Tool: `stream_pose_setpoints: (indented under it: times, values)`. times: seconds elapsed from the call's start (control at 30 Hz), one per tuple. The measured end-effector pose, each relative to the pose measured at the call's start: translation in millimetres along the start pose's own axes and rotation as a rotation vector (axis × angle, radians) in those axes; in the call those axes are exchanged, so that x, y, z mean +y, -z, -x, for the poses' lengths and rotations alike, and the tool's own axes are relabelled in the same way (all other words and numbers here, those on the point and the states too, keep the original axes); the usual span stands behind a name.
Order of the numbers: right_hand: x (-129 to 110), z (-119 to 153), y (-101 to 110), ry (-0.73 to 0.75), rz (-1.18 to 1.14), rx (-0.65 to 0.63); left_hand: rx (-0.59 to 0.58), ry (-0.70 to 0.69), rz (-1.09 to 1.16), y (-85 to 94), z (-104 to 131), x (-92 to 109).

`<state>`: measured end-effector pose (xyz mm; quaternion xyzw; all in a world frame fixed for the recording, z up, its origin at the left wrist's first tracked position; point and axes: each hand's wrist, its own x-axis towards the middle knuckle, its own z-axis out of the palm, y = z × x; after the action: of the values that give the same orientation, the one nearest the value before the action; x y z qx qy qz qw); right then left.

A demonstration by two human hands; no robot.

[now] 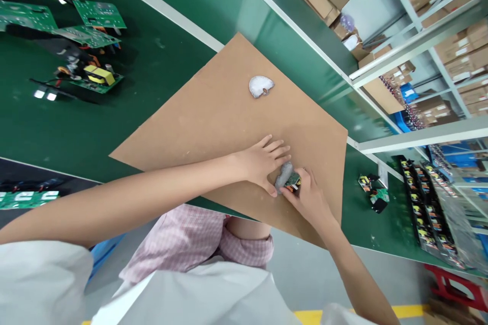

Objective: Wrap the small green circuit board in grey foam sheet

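My left hand (265,161) lies over the brown cardboard sheet (206,117) with its fingers spread. Between its thumb and forefinger sits a grey, soft-looking lump (284,173); I cannot tell whether the hand presses on it. My right hand (309,197) pinches a small circuit board (293,181) with little components, right against the lump's right side. The fingers partly hide this board. Farther up the cardboard rests a whitish, half-round piece (261,86) with a notch in its lower edge.
Several green circuit boards with wires and a yellow part (99,75) lie on the green bench (160,56) at left. At right are a small board assembly (374,193) and black trays (423,203) of boards. White frame bars (412,139) stand behind; a red stool (453,287) is below.
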<state>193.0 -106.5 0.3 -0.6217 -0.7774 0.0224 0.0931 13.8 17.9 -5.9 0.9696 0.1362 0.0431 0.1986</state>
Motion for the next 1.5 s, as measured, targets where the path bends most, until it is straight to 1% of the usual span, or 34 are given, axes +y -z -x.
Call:
stream_pose_setpoints:
  times: [0.13, 0.27, 0.37, 0.47, 0.53, 0.6, 0.73, 0.83, 0.9, 0.97, 1.07, 1.13, 1.17, 1.27, 1.33, 1.4, 1.47, 1.5]
  values:
    - [0, 3, 12, -0.002, -0.113, -0.088, -0.005, -0.002, 0.001, -1.1, -1, 0]
    - [-2, 6, 21, -0.081, -0.107, -0.167, 0.003, -0.004, 0.019, -1.0, 0, 0]
    - [-6, 7, 22, -0.113, -0.112, -0.184, 0.017, -0.008, 0.033, -0.7, 0, 0]
    - [-8, 7, 15, -0.124, -0.102, -0.131, 0.015, -0.007, 0.036, -0.6, 0, 0]
    - [-6, 7, 10, -0.123, -0.091, -0.085, 0.009, -0.006, 0.035, -0.9, 0, 0]
    - [-3, 7, 7, -0.120, -0.091, -0.065, 0.011, -0.007, 0.037, -1.5, 0, 0]
    - [-1, 4, 10, -0.119, -0.129, -0.047, 0.032, -0.020, 0.073, -0.4, -1, -1]
    - [-4, -2, 19, -0.083, -0.122, 0.052, 0.070, -0.055, 0.220, 5.5, -2, -1]
    - [-6, -6, 28, -0.032, -0.100, 0.148, 0.124, -0.112, 0.370, 11.1, -4, 0]
    - [-7, -10, 38, 0.000, -0.096, 0.205, 0.193, -0.164, 0.522, 16.3, -6, 2]
    - [-9, -13, 50, -0.017, -0.118, 0.169, 0.259, -0.166, 0.684, 21.8, -7, 6]
    - [-9, -14, 56, -0.031, -0.132, 0.136, 0.277, -0.148, 0.732, 24.4, -7, 9]
    - [-10, -14, 57, -0.037, -0.145, 0.139, 0.288, -0.145, 0.745, 25.5, -6, 11]
    - [-12, -15, 59, -0.052, -0.270, 0.187, 0.309, -0.128, 0.770, 28.4, -5, 15]
    - [-14, -17, 58, -0.084, -0.424, 0.212, 0.306, -0.115, 0.795, 29.1, -4, 16]
    - [-17, -18, 57, -0.128, -0.574, 0.211, 0.296, -0.110, 0.860, 28.1, -5, 15]
    - [-21, -18, 56, -0.160, -0.603, 0.237, 0.278, -0.113, 0.971, 26.2, -6, 13]
    - [-22, -18, 55, -0.157, -0.556, 0.273, 0.262, -0.111, 1.036, 25.2, -6, 12]
